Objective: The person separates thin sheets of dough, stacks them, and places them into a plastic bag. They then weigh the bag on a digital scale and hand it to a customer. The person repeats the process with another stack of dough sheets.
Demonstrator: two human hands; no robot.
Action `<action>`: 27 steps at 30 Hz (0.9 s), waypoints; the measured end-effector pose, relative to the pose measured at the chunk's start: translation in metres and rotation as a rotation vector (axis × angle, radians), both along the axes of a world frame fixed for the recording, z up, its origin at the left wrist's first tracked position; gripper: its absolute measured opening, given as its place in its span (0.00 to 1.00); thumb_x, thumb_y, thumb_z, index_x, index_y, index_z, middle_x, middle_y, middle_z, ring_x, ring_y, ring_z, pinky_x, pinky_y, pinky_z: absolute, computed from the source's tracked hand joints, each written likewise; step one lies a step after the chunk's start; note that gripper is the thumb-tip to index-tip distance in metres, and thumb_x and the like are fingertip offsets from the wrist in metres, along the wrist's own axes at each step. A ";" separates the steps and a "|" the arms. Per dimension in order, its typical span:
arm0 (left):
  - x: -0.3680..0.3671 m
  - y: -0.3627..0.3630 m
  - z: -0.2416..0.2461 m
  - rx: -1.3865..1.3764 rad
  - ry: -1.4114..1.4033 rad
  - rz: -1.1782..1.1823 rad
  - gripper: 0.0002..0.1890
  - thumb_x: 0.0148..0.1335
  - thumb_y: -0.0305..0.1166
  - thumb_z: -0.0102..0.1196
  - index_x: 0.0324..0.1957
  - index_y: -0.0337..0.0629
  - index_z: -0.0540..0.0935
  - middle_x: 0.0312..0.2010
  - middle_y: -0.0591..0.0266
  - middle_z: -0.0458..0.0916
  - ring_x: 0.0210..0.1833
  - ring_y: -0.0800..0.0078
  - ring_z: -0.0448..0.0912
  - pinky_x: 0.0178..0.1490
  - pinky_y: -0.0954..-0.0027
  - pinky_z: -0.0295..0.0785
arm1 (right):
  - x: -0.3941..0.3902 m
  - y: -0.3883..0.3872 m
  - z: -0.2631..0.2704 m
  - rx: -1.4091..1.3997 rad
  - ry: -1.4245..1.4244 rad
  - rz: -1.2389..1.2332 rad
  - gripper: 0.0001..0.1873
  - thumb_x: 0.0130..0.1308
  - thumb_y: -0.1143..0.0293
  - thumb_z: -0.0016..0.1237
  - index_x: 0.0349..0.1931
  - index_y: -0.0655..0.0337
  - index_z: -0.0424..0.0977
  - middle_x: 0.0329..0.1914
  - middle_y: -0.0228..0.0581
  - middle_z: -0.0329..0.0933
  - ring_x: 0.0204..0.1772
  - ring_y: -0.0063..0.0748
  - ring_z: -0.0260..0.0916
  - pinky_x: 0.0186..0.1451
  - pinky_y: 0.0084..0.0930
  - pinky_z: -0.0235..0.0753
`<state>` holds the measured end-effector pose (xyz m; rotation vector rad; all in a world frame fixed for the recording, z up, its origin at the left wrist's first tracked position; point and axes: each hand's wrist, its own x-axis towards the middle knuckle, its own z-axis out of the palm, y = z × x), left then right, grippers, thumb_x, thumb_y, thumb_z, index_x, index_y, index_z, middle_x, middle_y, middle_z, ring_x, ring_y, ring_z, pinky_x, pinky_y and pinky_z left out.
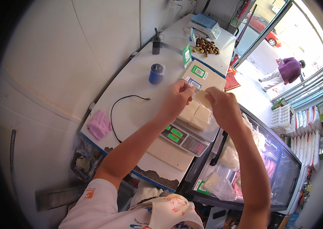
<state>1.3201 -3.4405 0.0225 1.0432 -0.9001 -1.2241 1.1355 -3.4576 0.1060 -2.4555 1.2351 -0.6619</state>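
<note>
My left hand pinches a bit of clear plastic between thumb and fingers, above the counter. Close on its right, my right hand grips a round, pale flat piece, whose material I cannot tell. Beneath both hands, pale square blocks in thin clear plastic rest on the pan of a digital scale with lit green displays. The fingers partly hide the blocks and the plastic.
A blue cylindrical container, a black cable and a pink cloth lie on the counter. Beyond are reddish-brown fruits and a second scale. A display case stands at right; a person is outside.
</note>
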 end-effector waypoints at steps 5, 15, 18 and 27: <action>0.009 -0.005 -0.003 -0.017 -0.008 -0.015 0.08 0.72 0.32 0.63 0.39 0.37 0.83 0.27 0.70 0.80 0.28 0.85 0.73 0.35 0.78 0.69 | 0.021 -0.010 -0.044 0.134 0.119 0.010 0.07 0.73 0.76 0.52 0.47 0.66 0.81 0.37 0.62 0.83 0.44 0.66 0.83 0.48 0.52 0.81; 0.015 -0.017 0.004 -0.026 -0.084 -0.131 0.08 0.74 0.31 0.61 0.40 0.36 0.83 0.30 0.70 0.82 0.29 0.85 0.73 0.35 0.77 0.70 | 0.023 -0.092 -0.126 0.467 0.212 0.113 0.09 0.76 0.65 0.55 0.45 0.61 0.81 0.43 0.50 0.86 0.47 0.51 0.83 0.53 0.42 0.78; 0.016 -0.023 0.005 -0.013 -0.110 -0.153 0.08 0.74 0.31 0.61 0.41 0.36 0.84 0.32 0.69 0.83 0.30 0.85 0.73 0.35 0.77 0.70 | 0.020 -0.107 -0.153 0.551 0.109 0.100 0.11 0.76 0.63 0.54 0.44 0.63 0.80 0.43 0.53 0.86 0.48 0.53 0.84 0.54 0.42 0.78; 0.015 -0.028 0.007 0.027 -0.085 -0.198 0.07 0.75 0.30 0.60 0.43 0.36 0.84 0.34 0.69 0.84 0.31 0.85 0.74 0.37 0.77 0.71 | 0.013 -0.115 -0.160 0.570 0.137 0.156 0.10 0.77 0.65 0.53 0.47 0.63 0.80 0.45 0.53 0.87 0.51 0.52 0.85 0.55 0.43 0.79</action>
